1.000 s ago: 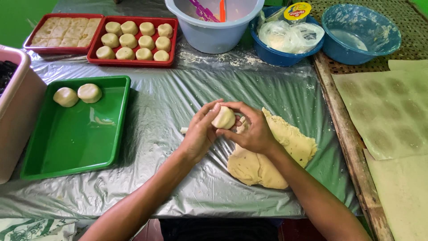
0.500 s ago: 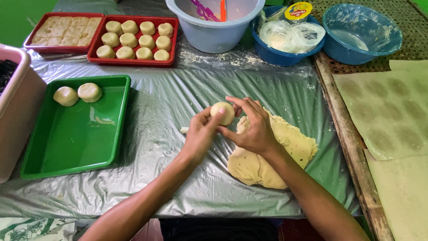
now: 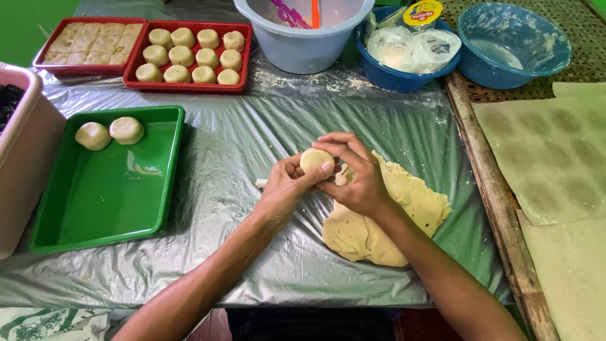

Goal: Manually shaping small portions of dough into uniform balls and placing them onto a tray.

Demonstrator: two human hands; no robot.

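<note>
A round pale dough ball [image 3: 314, 160] is held between both hands above the plastic-covered table. My left hand [image 3: 284, 188] cups it from below and left. My right hand [image 3: 358, 179] curls over it from the right, fingertips on its top and front. A large flattened slab of yellow dough [image 3: 391, 218] lies on the plastic just right of and under my right hand. A small scrap of dough [image 3: 261, 183] sits beside my left hand.
A green tray [image 3: 101, 189] at left holds two dough balls [image 3: 110, 133]. Two red trays [image 3: 187, 58] at the back hold several shaped pieces. A pale bucket [image 3: 303, 31], two blue bowls [image 3: 512, 44], a pink-rimmed tub [image 3: 22, 158] and greasy paper sheets [image 3: 555, 158] surround the work area.
The dough ball has turned between my hands and my right fingers have shifted over its top. Both hands stay in about the same place.
</note>
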